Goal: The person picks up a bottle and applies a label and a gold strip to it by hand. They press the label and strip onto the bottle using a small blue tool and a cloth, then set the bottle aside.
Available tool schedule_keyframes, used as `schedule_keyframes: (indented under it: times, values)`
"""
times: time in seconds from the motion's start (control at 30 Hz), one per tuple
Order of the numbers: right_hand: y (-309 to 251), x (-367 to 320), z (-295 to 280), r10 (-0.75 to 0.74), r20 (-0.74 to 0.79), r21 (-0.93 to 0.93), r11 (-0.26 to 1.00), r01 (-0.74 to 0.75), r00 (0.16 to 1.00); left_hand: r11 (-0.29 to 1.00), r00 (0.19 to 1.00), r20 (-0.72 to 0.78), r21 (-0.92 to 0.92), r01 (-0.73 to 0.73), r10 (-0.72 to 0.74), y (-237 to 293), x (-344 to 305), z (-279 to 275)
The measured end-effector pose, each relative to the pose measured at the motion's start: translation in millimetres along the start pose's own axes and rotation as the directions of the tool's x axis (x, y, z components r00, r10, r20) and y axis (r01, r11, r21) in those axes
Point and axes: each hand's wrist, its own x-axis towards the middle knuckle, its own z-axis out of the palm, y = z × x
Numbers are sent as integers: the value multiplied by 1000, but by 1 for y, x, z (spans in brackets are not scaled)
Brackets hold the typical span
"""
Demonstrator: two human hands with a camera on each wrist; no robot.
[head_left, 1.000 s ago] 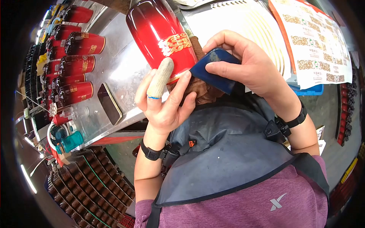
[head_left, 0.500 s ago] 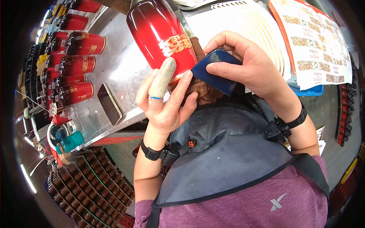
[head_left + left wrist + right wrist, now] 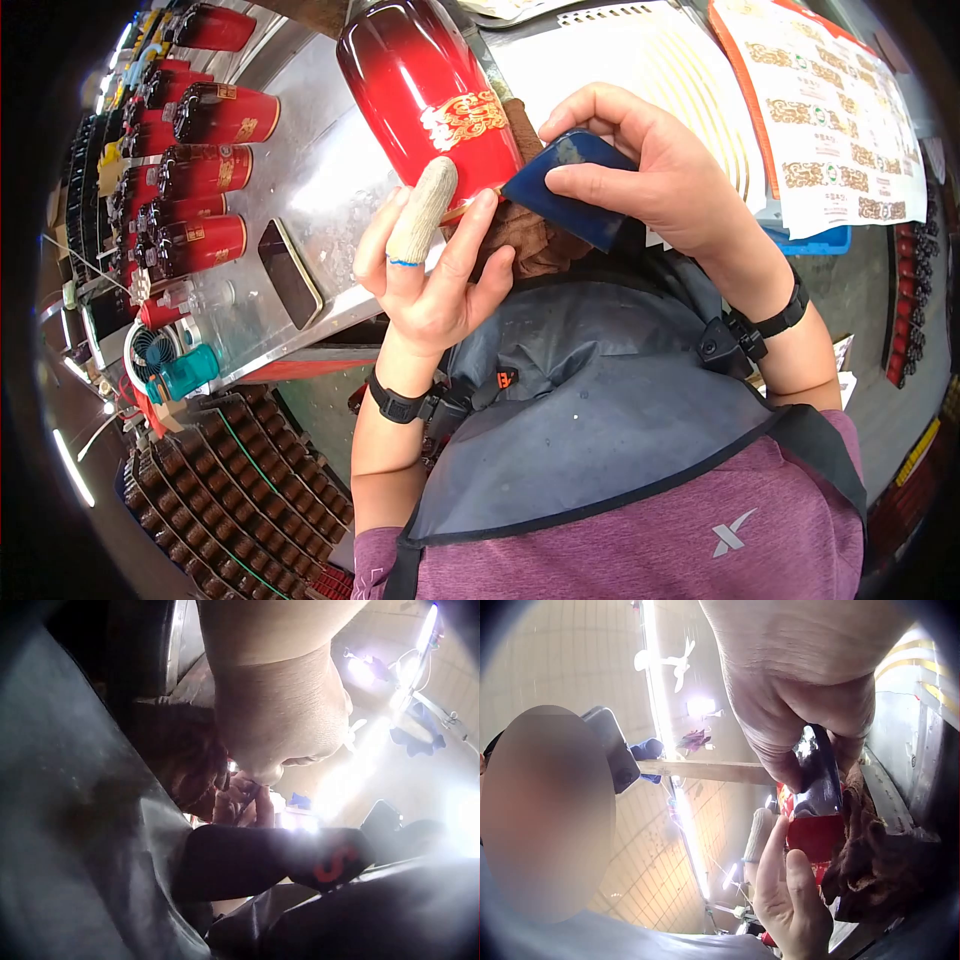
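Observation:
A glossy red bottle (image 3: 432,100), dark at its far end and with a gold ornament, lies on a brown cloth (image 3: 535,243). My right hand (image 3: 668,180) pinches a dark blue flat scraper (image 3: 575,185) between thumb and fingers, one corner of it at the bottle's near end. At that same end is my left hand (image 3: 430,270), fingers extended, a knitted cover (image 3: 428,210) on one finger; its fingertips are at the bottle's lower edge. In the right wrist view the scraper (image 3: 821,776) stands against the bottle's red base (image 3: 815,838). The left wrist view is dark and blurred.
A phone (image 3: 290,273) lies on the metal table (image 3: 345,160) to the left. Several red bottles (image 3: 205,168) stand beyond it, near a small fan (image 3: 152,352). Sheets of gold-patterned decals (image 3: 825,120) lie at the right. Racks of brown items (image 3: 235,490) are at lower left.
The left hand's fingers have shifted slightly on the bottle's near end, and the bottle appears moved a little to the right. The right hand keeps its hold on the scraper.

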Motion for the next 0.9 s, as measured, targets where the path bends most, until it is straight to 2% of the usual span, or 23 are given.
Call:
schedule_keyframes:
  times: [0.23, 0.33, 0.4, 0.53, 0.6, 0.7, 0.9]
  values:
    - [4, 0, -3, 15, -15, -8, 1000, -15, 1000, 1000, 1000, -24, 3, 1, -1, 0, -5, -6]
    - [7, 0, -6, 60, -37, 37, 998, -59, 998, 1000, 1000, -9, -12, 4, -4, -1, -11, -14]
    - [10, 5, -10, 110, -92, -8, 994, -111, 990, 998, 1000, -16, -67, 1, -2, -5, -11, -14]
    - [8, 13, -5, 25, -105, -106, 994, -36, 994, 986, 1000, -21, -169, -2, -2, -7, -10, -12]
    - [2, 13, 0, 144, 51, -271, 954, -125, 988, 986, 1000, -13, -164, -11, 9, -6, -7, -13]
    - [10, 17, 3, 77, 43, -308, 950, -60, 996, 989, 1000, 0, -145, -26, 26, -7, -7, -13]
    - [6, 17, 4, 77, 48, -322, 945, -58, 996, 996, 997, 15, -62, -71, 72, -6, -6, -11]
